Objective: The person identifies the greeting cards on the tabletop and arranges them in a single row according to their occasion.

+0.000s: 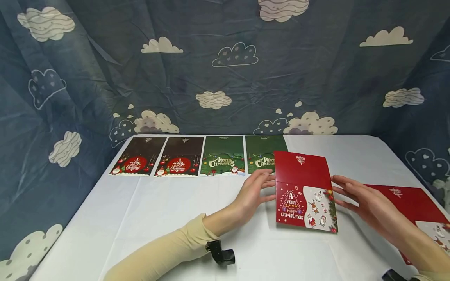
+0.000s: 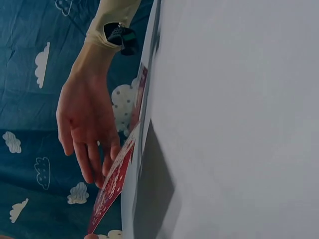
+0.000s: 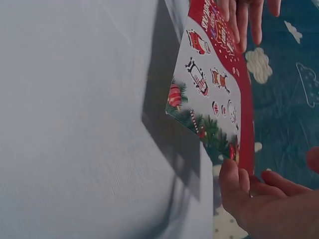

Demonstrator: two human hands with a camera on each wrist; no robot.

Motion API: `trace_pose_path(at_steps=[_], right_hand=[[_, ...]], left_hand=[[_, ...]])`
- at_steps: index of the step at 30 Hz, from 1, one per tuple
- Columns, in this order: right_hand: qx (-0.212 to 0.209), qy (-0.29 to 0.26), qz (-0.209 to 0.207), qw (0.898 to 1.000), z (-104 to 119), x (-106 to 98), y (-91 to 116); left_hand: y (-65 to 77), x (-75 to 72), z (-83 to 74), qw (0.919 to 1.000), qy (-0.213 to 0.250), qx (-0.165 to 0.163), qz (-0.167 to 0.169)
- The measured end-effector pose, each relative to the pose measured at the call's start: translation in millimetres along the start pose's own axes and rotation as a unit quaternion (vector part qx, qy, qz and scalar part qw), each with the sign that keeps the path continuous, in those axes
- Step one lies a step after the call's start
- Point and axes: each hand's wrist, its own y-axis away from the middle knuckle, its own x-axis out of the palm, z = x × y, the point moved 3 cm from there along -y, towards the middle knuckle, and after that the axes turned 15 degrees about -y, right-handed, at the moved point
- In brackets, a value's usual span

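A red Christmas card (image 1: 299, 171) with a tree, lettering and small white-panel figures is held up, tilted, above the white table. My left hand (image 1: 247, 197) holds its left edge with the fingertips. At the opposite edge my right hand (image 1: 369, 203) holds it, with a thumb and fingers near the corner in the right wrist view. The left wrist view shows the card (image 2: 113, 184) almost edge-on, with the right hand (image 2: 88, 112) beyond it. A second red card (image 1: 408, 203) lies at the right, partly covered by my right forearm.
Along the back lie two dark cards (image 1: 137, 146) with red circles and two green cards (image 1: 224, 145), in a row. The raised red card overlaps the rightmost green card (image 1: 265, 144). A cloud-patterned dark curtain (image 1: 175, 86) hangs behind the white table (image 1: 147, 210).
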Motion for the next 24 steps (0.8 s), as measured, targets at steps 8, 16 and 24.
trace_pose_path(at_steps=[8,16,24], right_hand=[[-0.004,-0.053,-0.006,0.999,10,-31,-16],[0.014,-0.020,-0.011,1.000,22,-60,-32],[0.029,-0.018,-0.027,0.999,34,-83,-51]], left_hand=[[-33.1,9.7,-0.8,0.9991,0.039,-0.013,0.010],[-71.3,19.3,6.3,0.9935,0.100,-0.053,0.012],[-106.9,34.8,7.3,0.9940,0.099,-0.045,-0.012]])
